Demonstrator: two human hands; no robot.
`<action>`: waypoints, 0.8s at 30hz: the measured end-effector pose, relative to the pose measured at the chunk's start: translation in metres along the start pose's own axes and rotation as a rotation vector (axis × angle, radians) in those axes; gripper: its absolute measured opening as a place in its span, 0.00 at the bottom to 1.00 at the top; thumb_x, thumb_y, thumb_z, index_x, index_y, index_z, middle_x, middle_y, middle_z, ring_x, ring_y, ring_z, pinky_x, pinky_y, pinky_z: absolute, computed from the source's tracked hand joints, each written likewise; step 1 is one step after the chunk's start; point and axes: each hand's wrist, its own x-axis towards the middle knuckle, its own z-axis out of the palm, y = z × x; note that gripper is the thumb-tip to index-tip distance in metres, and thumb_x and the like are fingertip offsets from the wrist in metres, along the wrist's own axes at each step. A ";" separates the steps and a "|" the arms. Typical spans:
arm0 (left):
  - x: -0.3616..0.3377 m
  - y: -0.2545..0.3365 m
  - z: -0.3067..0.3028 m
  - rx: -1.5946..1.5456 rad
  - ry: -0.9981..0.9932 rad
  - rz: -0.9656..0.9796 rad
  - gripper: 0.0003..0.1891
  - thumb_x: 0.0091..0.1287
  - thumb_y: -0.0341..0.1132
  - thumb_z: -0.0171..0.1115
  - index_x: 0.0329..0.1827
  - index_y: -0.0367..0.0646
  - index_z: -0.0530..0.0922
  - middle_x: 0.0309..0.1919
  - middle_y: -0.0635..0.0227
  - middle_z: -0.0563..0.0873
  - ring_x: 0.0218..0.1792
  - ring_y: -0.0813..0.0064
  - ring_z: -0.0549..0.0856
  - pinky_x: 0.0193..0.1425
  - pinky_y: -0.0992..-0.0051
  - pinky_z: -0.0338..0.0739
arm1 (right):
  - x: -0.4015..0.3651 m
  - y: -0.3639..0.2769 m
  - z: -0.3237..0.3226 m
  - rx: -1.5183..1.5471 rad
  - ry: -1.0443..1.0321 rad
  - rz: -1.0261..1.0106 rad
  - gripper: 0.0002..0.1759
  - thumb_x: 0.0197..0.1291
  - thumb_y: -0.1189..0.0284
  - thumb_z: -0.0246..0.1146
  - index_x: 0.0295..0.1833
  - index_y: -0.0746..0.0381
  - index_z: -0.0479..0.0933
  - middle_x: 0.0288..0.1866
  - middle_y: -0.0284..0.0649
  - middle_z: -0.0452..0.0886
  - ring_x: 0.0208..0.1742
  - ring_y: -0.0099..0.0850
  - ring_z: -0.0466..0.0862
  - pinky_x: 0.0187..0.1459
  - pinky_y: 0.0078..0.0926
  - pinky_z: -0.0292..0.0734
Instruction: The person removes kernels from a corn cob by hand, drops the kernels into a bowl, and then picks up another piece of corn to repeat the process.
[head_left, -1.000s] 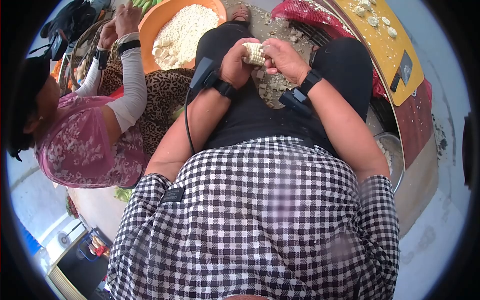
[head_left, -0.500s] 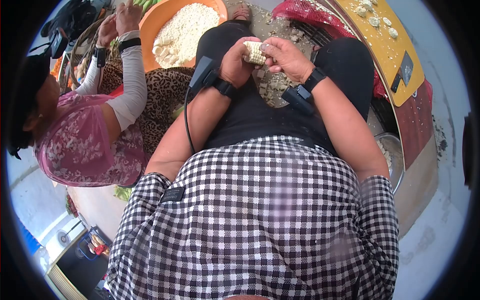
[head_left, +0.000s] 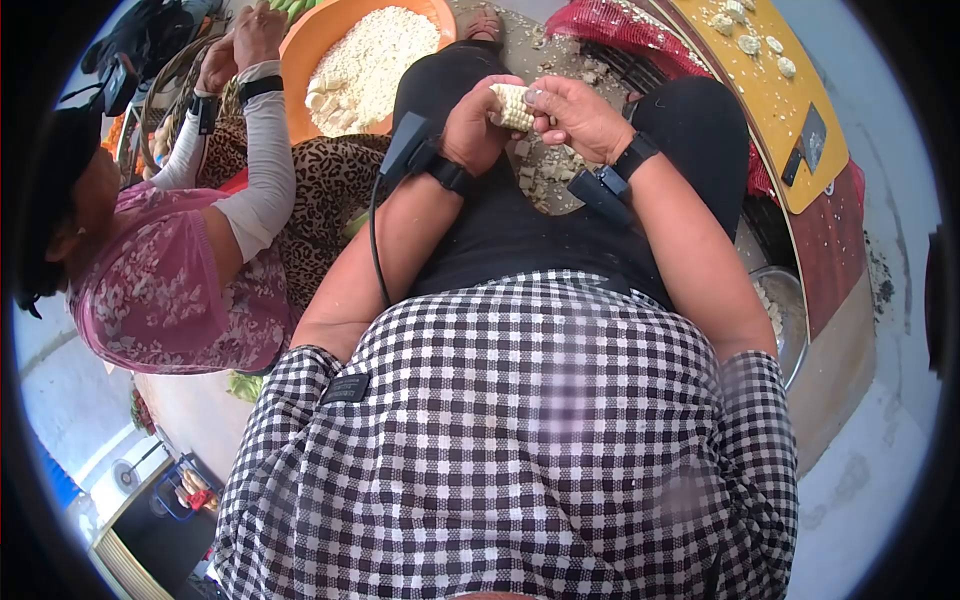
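A short piece of pale corn cob [head_left: 512, 106] with rows of white kernels is between my hands, above my lap. My left hand [head_left: 478, 128] is wrapped round its left end. The thumb and fingers of my right hand [head_left: 575, 118] are pinched together at the cob's right end; whether a kernel is between them is too small to tell. Below the cob, bits of corn [head_left: 545, 175] lie scattered between my legs. An orange basin [head_left: 292, 75] of loose white kernels stands beyond my left knee.
A co-worker in a pink top [head_left: 185, 280] sits at the left, hands raised near the basin. On the right, a yellow board [head_left: 800, 95] holds a knife [head_left: 812, 140] and cob pieces. Red netting [head_left: 640, 35] lies beside it. A metal bowl [head_left: 795, 350] stands near my right elbow.
Both hands and the cob have shifted only slightly. My right wrist has turned a little, and my left hand still grips the cob.
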 end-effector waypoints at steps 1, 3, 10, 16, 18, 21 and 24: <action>0.000 0.000 0.000 0.014 0.002 -0.008 0.19 0.56 0.32 0.47 0.51 0.39 0.72 0.39 0.64 0.80 0.38 0.69 0.79 0.38 0.71 0.72 | 0.000 0.000 0.000 -0.013 0.001 0.004 0.11 0.65 0.70 0.59 0.43 0.67 0.71 0.32 0.35 0.71 0.27 0.18 0.70 0.20 0.12 0.64; 0.001 -0.001 0.001 0.047 0.015 -0.026 0.19 0.55 0.31 0.46 0.51 0.39 0.72 0.39 0.64 0.80 0.38 0.70 0.79 0.39 0.71 0.73 | -0.001 0.000 -0.001 -0.040 0.003 0.014 0.08 0.64 0.72 0.59 0.42 0.66 0.71 0.32 0.36 0.71 0.27 0.19 0.70 0.21 0.13 0.64; 0.001 -0.004 0.005 0.108 0.060 -0.046 0.18 0.56 0.31 0.46 0.50 0.39 0.72 0.39 0.64 0.80 0.38 0.70 0.79 0.39 0.71 0.74 | -0.001 0.004 -0.004 -0.132 0.035 0.019 0.07 0.66 0.72 0.57 0.42 0.65 0.70 0.30 0.35 0.71 0.26 0.18 0.71 0.21 0.12 0.66; 0.000 0.000 0.003 0.024 0.020 -0.035 0.19 0.60 0.34 0.46 0.52 0.38 0.73 0.40 0.62 0.81 0.38 0.69 0.80 0.36 0.72 0.72 | -0.003 0.001 -0.008 -0.074 -0.007 -0.007 0.11 0.64 0.71 0.61 0.46 0.66 0.71 0.31 0.37 0.75 0.26 0.19 0.74 0.24 0.14 0.71; 0.001 0.000 0.001 0.020 0.008 -0.033 0.19 0.61 0.35 0.46 0.52 0.38 0.73 0.40 0.62 0.81 0.39 0.69 0.80 0.36 0.72 0.71 | -0.007 -0.004 -0.005 -0.080 -0.016 0.013 0.09 0.66 0.72 0.58 0.46 0.66 0.71 0.32 0.35 0.74 0.28 0.17 0.74 0.25 0.12 0.70; 0.002 0.000 0.000 0.002 -0.017 -0.040 0.19 0.61 0.36 0.46 0.52 0.38 0.73 0.40 0.63 0.81 0.39 0.69 0.80 0.37 0.72 0.71 | -0.007 -0.004 -0.004 -0.082 0.001 -0.001 0.09 0.65 0.72 0.59 0.46 0.66 0.71 0.31 0.34 0.74 0.27 0.17 0.73 0.24 0.11 0.70; 0.000 0.002 0.000 -0.033 -0.040 -0.056 0.17 0.63 0.37 0.46 0.51 0.39 0.74 0.39 0.64 0.81 0.38 0.71 0.79 0.36 0.72 0.71 | -0.004 -0.002 -0.007 -0.031 -0.041 -0.013 0.13 0.63 0.70 0.63 0.45 0.67 0.71 0.30 0.38 0.76 0.24 0.19 0.73 0.22 0.14 0.71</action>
